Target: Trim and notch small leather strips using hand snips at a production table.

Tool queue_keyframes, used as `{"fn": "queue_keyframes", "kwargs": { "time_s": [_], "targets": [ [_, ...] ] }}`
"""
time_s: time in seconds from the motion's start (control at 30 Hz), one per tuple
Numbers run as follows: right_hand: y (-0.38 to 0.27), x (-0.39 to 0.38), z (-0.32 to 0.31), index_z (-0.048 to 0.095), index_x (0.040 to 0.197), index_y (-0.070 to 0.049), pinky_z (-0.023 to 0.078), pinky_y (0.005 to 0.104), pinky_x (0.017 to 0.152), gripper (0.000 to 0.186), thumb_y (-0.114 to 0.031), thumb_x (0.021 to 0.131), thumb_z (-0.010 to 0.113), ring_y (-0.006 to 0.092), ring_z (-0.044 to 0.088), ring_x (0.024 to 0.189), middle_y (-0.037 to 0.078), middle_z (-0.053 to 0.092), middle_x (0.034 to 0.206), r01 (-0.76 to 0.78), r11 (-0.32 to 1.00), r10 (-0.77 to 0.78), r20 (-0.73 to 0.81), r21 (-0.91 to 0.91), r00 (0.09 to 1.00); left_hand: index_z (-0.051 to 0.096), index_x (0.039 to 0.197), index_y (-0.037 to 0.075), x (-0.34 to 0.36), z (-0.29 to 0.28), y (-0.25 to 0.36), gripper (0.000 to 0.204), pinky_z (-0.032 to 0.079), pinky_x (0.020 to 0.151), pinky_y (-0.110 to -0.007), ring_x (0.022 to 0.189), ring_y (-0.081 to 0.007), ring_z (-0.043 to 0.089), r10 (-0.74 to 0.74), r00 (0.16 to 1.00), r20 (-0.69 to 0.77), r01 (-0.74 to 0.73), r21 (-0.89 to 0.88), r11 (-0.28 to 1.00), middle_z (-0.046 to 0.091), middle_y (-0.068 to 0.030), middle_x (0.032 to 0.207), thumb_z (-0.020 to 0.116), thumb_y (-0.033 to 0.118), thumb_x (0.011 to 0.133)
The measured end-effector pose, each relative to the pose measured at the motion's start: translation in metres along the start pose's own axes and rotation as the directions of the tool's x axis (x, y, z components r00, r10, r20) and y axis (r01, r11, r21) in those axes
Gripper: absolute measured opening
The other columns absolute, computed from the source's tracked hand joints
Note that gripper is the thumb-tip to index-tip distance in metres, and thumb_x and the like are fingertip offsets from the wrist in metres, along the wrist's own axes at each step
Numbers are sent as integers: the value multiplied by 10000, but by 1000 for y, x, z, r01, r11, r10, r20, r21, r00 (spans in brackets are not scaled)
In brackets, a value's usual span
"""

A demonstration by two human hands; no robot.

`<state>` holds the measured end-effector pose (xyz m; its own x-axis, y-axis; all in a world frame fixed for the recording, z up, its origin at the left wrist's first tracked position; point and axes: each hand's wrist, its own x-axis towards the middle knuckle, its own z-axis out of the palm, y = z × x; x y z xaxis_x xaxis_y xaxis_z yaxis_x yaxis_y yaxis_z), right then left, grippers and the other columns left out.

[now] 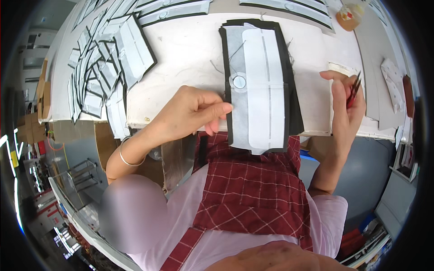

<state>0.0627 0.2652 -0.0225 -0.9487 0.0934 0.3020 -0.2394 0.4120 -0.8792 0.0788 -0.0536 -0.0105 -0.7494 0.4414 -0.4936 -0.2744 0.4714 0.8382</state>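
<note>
In front of me lies a stack of black fabric panels [264, 90] faced with white backing, its near end overhanging the table edge. The top panel bears a round, pale disc [239, 81] near its left side and loose dark threads. My left hand [194, 110] is closed in a pinch at the stack's left edge, thumb against the fingers. Whether cloth is between the fingertips is hard to see. To the right of the stack, my right hand [344, 101] is wrapped round small red-handled thread snips [354, 91]; their dark blades point up and away, apart from the fabric.
A messy heap of similar panels [106, 63] covers the table's left side, with some hanging over the front edge. More panels [174, 11] lie along the far side. A bottle of amber liquid [349, 18] stands at the far right. The white table [181, 49] has loose thread scraps.
</note>
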Motion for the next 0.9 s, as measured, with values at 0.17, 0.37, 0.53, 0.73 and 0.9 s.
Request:
{"fn": "queue_keyframes", "kwargs": {
  "time_s": [0.17,0.37,0.53,0.73,0.9],
  "targets": [
    [-12,-6,20,506,791,-52,458,258,480,281,-71,726,779,149,616,532,73,736,1120,520,841,-420,422,-151,803,698,952,17,12,-10,-3,73,433,540,-225,659,-76,599,408,822,-397,-228,426,875,680,-19,781,677,87,946],
    [-19,-7,59,494,770,-95,458,245,463,282,-140,696,763,116,567,491,41,724,1190,787,588,-554,616,-188,561,719,994,67,55,-28,-5,129,475,737,-315,896,-210,572,767,631,-114,-510,684,522,632,-40,928,719,87,867],
    [-16,-9,62,488,747,-107,428,231,446,247,-144,743,732,82,500,448,43,716,1229,804,543,-499,676,-243,542,692,915,82,67,-32,-7,96,443,812,-347,930,-238,541,804,594,-12,-558,714,423,609,-20,913,732,141,850],
    [-15,-11,61,485,734,-109,423,225,444,243,-154,776,720,79,496,445,44,712,1245,785,570,-479,679,-242,557,657,963,72,53,-26,-3,90,415,880,-342,962,-252,540,713,701,-26,-502,692,519,606,-26,929,689,116,891],
    [-13,-11,61,487,733,-113,416,222,447,249,-186,809,713,72,481,444,44,709,1254,793,562,-481,686,-237,546,650,977,59,47,-23,-12,102,424,874,-360,967,-265,560,673,702,-231,-478,547,687,614,-68,939,685,89,887]
  ]
}}
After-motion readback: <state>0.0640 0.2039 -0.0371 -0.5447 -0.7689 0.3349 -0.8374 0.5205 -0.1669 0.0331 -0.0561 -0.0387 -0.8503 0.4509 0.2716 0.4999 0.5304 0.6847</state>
